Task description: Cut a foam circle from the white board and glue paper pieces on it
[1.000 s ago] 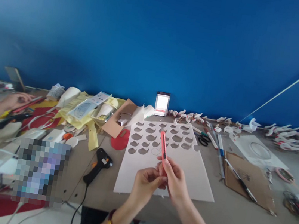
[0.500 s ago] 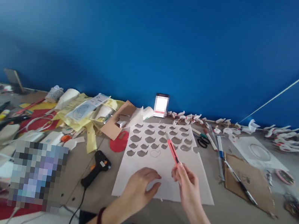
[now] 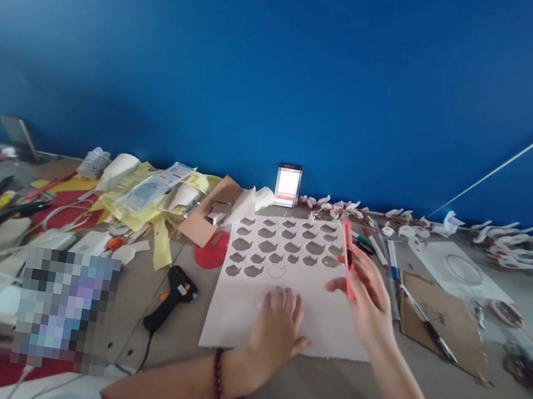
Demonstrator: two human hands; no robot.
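Observation:
A white foam or card sheet (image 3: 239,310) lies flat in front of me, with rows of bird- or leaf-shaped holes cut in its far half. Below the holes one such outline is drawn in pencil. Flat on the near part of the sheet rests my left hand (image 3: 279,326), fingers spread and empty. My right hand (image 3: 367,293) is above the sheet's right edge and grips a red utility knife (image 3: 348,260), which points away from me. Whether its blade is out I cannot tell.
A black glue gun (image 3: 173,296) lies left of the sheet. Black-handled scissors (image 3: 365,245), pens and brown cardboard (image 3: 439,321) are on the right. White bird-like cutouts (image 3: 517,246) line the blue wall. Yellow packaging (image 3: 130,195) and cables crowd the left.
My right hand has moved right with the knife, which now stands steeper. The left hand has shifted right and come down, its fingers spreading out on the sheet.

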